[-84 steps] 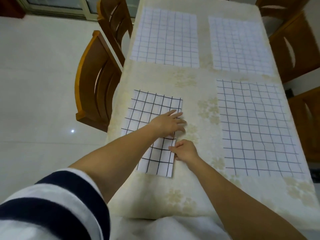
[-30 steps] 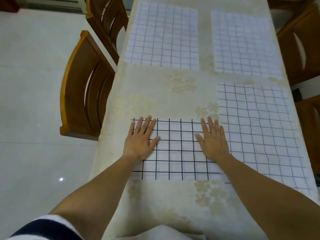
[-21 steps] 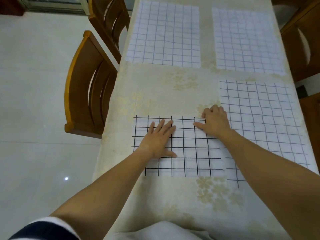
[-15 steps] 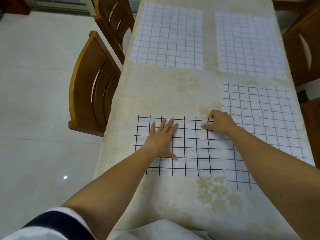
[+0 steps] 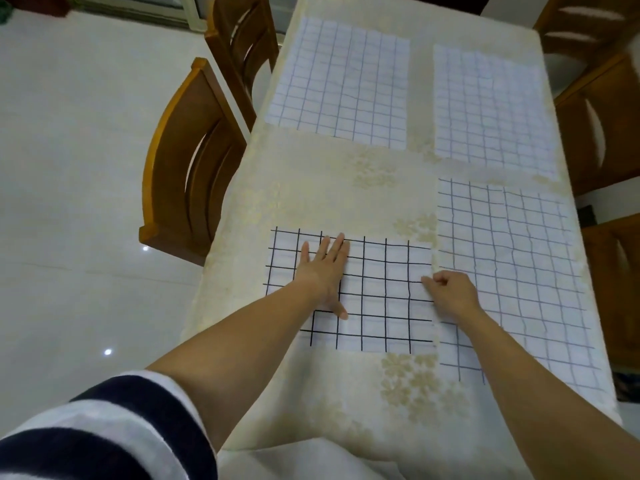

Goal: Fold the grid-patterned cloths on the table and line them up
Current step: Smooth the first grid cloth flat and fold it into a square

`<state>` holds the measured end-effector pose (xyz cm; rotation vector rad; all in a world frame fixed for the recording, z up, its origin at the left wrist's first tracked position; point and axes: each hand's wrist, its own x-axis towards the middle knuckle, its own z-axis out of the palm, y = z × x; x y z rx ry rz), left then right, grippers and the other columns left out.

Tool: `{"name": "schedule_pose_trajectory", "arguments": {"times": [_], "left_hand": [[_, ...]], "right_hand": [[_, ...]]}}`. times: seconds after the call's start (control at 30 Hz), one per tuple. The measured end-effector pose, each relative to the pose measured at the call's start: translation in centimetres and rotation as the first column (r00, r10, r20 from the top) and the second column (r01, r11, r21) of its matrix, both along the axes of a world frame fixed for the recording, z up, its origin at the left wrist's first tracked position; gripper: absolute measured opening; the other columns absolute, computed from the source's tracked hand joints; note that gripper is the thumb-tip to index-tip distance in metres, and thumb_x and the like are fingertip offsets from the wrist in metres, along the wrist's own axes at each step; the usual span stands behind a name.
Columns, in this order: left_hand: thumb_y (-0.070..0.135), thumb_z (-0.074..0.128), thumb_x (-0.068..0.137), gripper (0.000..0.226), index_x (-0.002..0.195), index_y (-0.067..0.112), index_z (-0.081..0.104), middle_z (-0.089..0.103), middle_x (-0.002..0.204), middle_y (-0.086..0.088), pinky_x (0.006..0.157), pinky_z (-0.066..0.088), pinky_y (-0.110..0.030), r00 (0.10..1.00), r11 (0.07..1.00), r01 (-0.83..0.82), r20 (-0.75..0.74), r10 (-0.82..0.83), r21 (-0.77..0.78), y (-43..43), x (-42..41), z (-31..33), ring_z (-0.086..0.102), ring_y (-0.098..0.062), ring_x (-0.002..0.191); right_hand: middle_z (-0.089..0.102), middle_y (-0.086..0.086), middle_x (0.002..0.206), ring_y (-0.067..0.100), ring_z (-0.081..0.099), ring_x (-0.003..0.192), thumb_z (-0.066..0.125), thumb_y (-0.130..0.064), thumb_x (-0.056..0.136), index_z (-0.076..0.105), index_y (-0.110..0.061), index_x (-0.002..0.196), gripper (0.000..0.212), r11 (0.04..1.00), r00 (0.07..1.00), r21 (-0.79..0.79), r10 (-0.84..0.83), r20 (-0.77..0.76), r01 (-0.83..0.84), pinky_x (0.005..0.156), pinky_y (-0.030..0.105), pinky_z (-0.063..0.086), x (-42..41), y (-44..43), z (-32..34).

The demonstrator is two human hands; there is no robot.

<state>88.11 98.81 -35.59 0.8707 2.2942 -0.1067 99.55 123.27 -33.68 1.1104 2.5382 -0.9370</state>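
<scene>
Right now the folded cloth [image 5: 381, 296], the one with the bold black grid, lies flat on the worktop [image 5: 329, 188] towards my near edge, long side running 9 to 3 o'clock. My left hand [image 5: 323, 271] presses down on its 9 o'clock half, palm flat, fingers straight and close together, pointing to 12, thumb spread towards me. My right hand [image 5: 450, 294] sits at the cloth's 3 o'clock edge, fingers curled in, thumb and forefinger pinching that edge.

Just beside it at 3 o'clock lies an open cloth [image 5: 512, 271] with a thinner grid, and my right forearm crosses it. Two more cloths lie spread flat well apart from mine: the far-left cloth [image 5: 339, 84] at 12 o'clock and the far-right cloth [image 5: 491, 109] at about 1. A wooden chair [image 5: 187, 168] stands against the worktop at 10 o'clock.
</scene>
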Motion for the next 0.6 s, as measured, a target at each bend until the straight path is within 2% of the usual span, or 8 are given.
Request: {"name": "schedule_pose_trajectory", "arguments": {"times": [0.1,0.17,0.23,0.3,0.37,0.43,0.5,0.6], "left_hand": [[0.076,0.079,0.062,0.155,0.155,0.010,-0.026,-0.032,0.163,-0.010,0.120,-0.005,-0.066,0.997,0.998,-0.006,-0.080,0.000,-0.067,0.6,0.4,0.8,-0.025,-0.038,0.151],[0.077,0.079,0.061,0.157,0.155,0.008,-0.025,-0.029,0.164,-0.014,0.120,-0.005,-0.066,0.994,0.994,-0.024,-0.110,0.012,-0.108,1.1,0.7,1.2,-0.024,-0.041,0.151],[0.073,0.082,0.060,0.158,0.154,0.008,-0.027,-0.032,0.163,-0.014,0.118,-0.004,-0.070,0.996,0.990,-0.055,-0.078,0.045,-0.133,1.7,0.9,1.2,-0.024,-0.043,0.150],[0.068,0.086,0.061,0.160,0.152,0.011,-0.032,-0.040,0.159,-0.011,0.113,-0.001,-0.077,0.994,0.984,-0.104,-0.002,0.105,-0.141,2.1,0.8,1.4,-0.030,-0.044,0.147],[0.064,0.089,0.059,0.162,0.150,0.015,-0.036,-0.046,0.155,-0.008,0.109,0.001,-0.082,0.989,0.980,-0.131,0.055,0.141,-0.152,2.2,0.7,1.5,-0.035,-0.044,0.145],[0.064,0.090,0.056,0.165,0.149,0.016,-0.038,-0.048,0.154,-0.008,0.107,0.001,-0.083,0.987,0.977,-0.127,0.073,0.141,-0.174,2.1,0.7,1.6,-0.037,-0.044,0.143],[0.066,0.090,0.054,0.167,0.147,0.016,-0.040,-0.050,0.152,-0.009,0.106,0.001,-0.084,0.988,0.974,-0.123,0.069,0.138,-0.189,2.2,0.8,1.5,-0.038,-0.044,0.142],[0.068,0.089,0.053,0.168,0.146,0.015,-0.041,-0.051,0.151,-0.010,0.106,0.001,-0.084,0.988,0.973,-0.122,0.067,0.138,-0.194,2.2,0.9,1.5,-0.039,-0.045,0.141]], "right_hand": [[0.051,0.002,0.065,0.025,0.051,0.071,0.063,-0.035,0.095,0.052,-0.016,0.071,0.033,0.998,0.996,-0.054,-0.017,-0.082,0.013,0.061,0.032,0.036,-0.3,-0.8,2.0],[0.062,0.015,0.081,0.035,0.059,0.083,0.062,-0.039,0.095,0.060,-0.004,0.087,0.036,0.995,0.992,-0.099,-0.036,-0.117,0.024,0.070,0.038,0.045,-0.1,-1.8,2.9],[0.060,0.030,0.119,0.042,0.058,0.112,0.060,-0.055,0.089,0.058,0.008,0.118,0.070,0.992,0.994,-0.128,-0.030,-0.110,0.016,0.092,0.045,0.047,0.5,-2.8,3.3],[0.064,0.020,0.126,0.035,0.059,0.118,0.058,-0.067,0.081,0.059,0.001,0.125,0.081,0.992,0.996,-0.124,-0.007,-0.089,-0.004,0.094,0.037,0.047,1.2,-3.4,3.2],[0.067,0.004,0.115,0.029,0.061,0.114,0.061,-0.049,0.092,0.063,-0.004,0.122,0.054,0.996,0.997,-0.085,0.018,-0.071,-0.024,0.091,0.029,0.046,2.0,-3.9,3.3],[0.069,0.004,0.105,0.027,0.064,0.105,0.059,-0.038,0.098,0.066,-0.006,0.117,0.038,0.997,0.997,-0.066,0.024,-0.068,-0.029,0.083,0.026,0.047,2.8,-4.2,3.5],[0.066,0.002,0.078,0.022,0.062,0.076,0.058,-0.034,0.099,0.066,-0.018,0.086,0.022,0.996,0.997,-0.075,0.049,-0.065,-0.054,0.061,0.023,0.043,3.6,-4.6,3.9],[0.043,-0.005,0.056,0.009,0.041,0.052,0.050,-0.027,0.103,0.043,-0.021,0.063,0.041,0.999,0.996,-0.025,0.042,-0.074,-0.044,0.045,0.015,0.029,4.4,-5.0,4.0]]}}
